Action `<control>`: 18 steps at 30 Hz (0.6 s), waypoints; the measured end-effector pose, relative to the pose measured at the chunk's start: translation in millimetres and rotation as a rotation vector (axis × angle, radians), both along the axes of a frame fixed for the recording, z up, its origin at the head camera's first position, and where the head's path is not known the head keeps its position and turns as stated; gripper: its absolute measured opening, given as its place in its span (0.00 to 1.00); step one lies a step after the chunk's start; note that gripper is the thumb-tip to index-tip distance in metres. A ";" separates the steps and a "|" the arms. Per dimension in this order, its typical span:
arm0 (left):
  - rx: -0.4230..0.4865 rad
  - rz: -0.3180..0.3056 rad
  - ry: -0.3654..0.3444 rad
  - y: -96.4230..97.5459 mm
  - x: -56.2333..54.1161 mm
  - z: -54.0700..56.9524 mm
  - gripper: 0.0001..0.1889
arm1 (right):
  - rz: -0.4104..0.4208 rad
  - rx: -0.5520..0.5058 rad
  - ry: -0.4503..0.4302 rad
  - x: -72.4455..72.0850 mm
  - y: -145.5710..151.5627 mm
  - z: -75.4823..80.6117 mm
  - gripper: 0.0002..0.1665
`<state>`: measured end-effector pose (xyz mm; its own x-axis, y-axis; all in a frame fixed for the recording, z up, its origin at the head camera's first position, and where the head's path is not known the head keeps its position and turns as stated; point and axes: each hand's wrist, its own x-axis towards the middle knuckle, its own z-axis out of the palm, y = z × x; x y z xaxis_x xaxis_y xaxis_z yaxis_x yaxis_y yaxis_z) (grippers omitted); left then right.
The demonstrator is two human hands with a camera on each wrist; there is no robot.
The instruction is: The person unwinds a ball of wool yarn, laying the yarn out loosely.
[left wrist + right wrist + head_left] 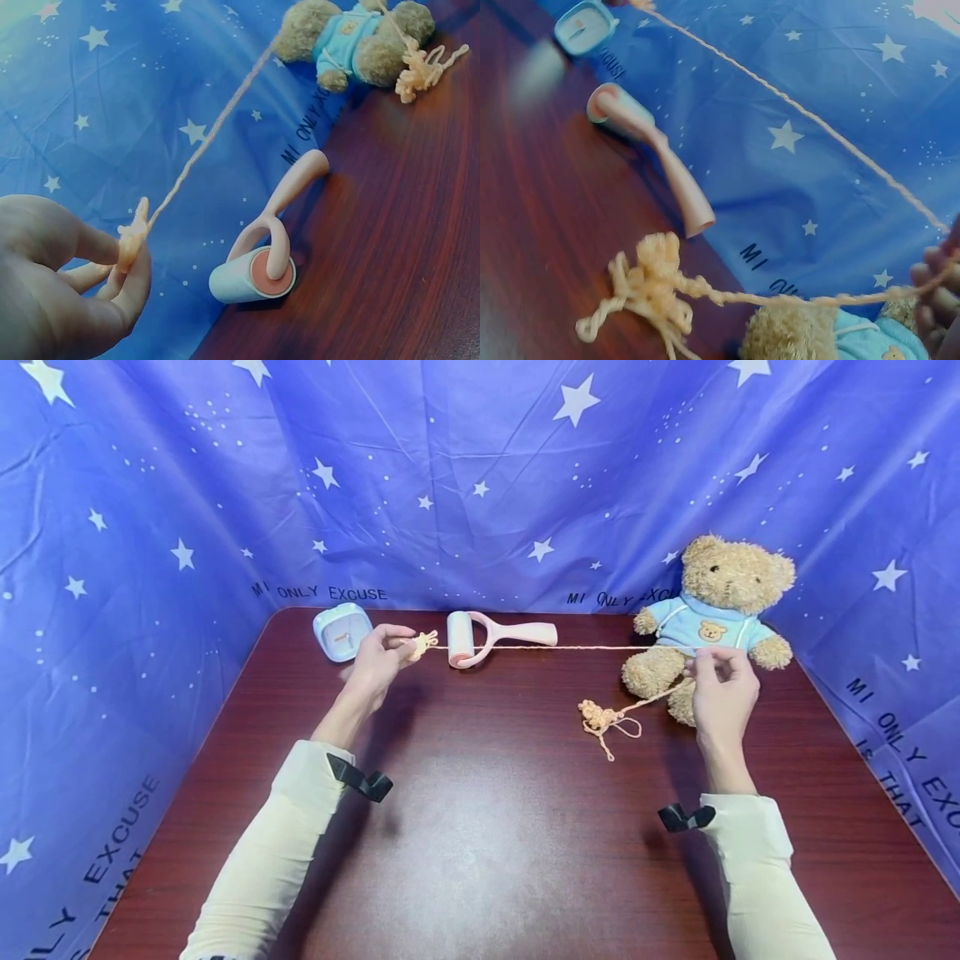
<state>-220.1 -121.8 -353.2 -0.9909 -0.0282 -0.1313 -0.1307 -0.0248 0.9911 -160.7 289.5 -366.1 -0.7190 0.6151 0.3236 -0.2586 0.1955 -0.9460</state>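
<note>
A peach yarn cord (585,647) is stretched nearly level between the two hands. Thumb and fingers of the left hand (377,664) pinch a small looped bunch of the yarn (133,238) at one end. The right hand (723,689) pinches the cord in front of the teddy bear (738,585), which wears a light blue top. From the right hand the cord runs back down to a second, knotted yarn bunch (600,717) with loose loops, near the bear's feet. In the right wrist view the right fingers (937,289) show only at the edge.
Behind the cord lies a lint roller (461,639) with a pale pink handle. A light blue square container (342,633) stands beside the left hand at the back left. The dark red wooden table (480,843) ends at a blue star-patterned curtain (480,527).
</note>
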 end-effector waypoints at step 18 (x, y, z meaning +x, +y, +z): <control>-0.024 -0.234 -0.003 5.6 3.2 0.3 0.14 | 0.430 0.821 -0.417 2.6 -17.2 -54.1 0.07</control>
